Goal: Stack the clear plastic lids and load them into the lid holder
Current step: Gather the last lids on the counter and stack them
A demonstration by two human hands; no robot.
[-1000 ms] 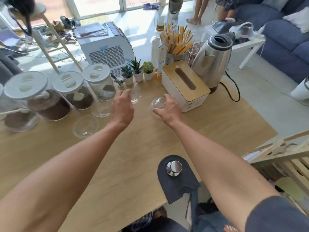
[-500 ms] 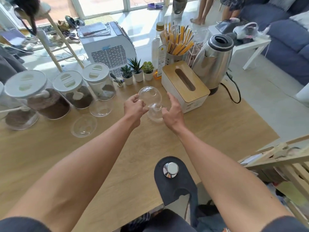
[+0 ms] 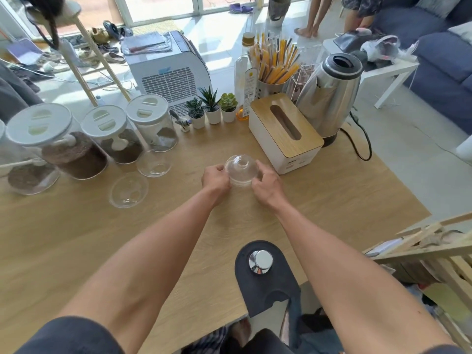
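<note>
So, jars: three with white tops, left of the tissue box, brown grounds and a scoop in each
Loose lids: one lid and another lid lie flat on the table, left of the box, just in front of the jars
Stacked lids: two clear domes nested, just left of the box's near corner
Left hand: fingers closed on the stack's left side
Right hand: gripping its right side, both arms stretched forward
</note>
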